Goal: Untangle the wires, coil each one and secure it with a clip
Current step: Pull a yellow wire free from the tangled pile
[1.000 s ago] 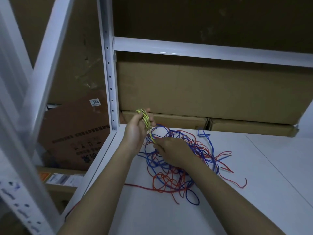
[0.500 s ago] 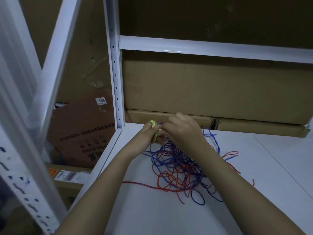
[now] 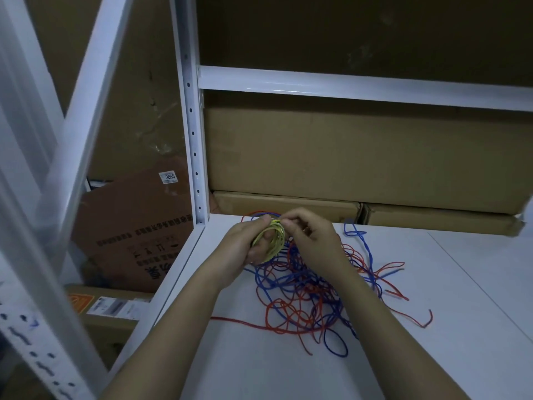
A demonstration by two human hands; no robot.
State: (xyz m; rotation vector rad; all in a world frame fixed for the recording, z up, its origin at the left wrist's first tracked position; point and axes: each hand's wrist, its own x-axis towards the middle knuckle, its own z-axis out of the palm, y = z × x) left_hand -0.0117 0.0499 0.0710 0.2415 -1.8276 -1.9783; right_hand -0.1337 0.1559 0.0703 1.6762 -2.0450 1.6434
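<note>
Up near the back left corner of the white bench (image 3: 432, 356), the left hand (image 3: 245, 243) has its fingers curled round a small coil of yellow wire (image 3: 273, 241), holding the loops upright above the surface. Just beside it, the right hand (image 3: 313, 241) meets the coil from the other side, its thumb and fingertips (image 3: 284, 225) pinched on the top of the yellow loops, so both hands are clamped on the same bundle and almost touch each other. Both forearms reach in from the near edge of the bench. Directly under and behind the hands lies a loose tangle of red wires (image 3: 291, 316) and blue wires (image 3: 334, 346), knotted through each other and spread from the back edge toward the middle of the bench; one red strand trails left toward the left edge, another red end curls out toward the right, and a blue loop lies nearest the front. Whether the yellow wire is still caught in that tangle cannot be told, since the hands cover the spot. A white perforated upright post (image 3: 193, 145) stands at the back left corner, with a white crossbeam (image 3: 360, 86) running right from it. Flat cardboard boxes (image 3: 288, 203) lie along the back edge, a large cardboard sheet (image 3: 360, 151) behind them. Beyond the left edge, lower down, leans a brown carton (image 3: 135, 226) with a label reading 3055.
</note>
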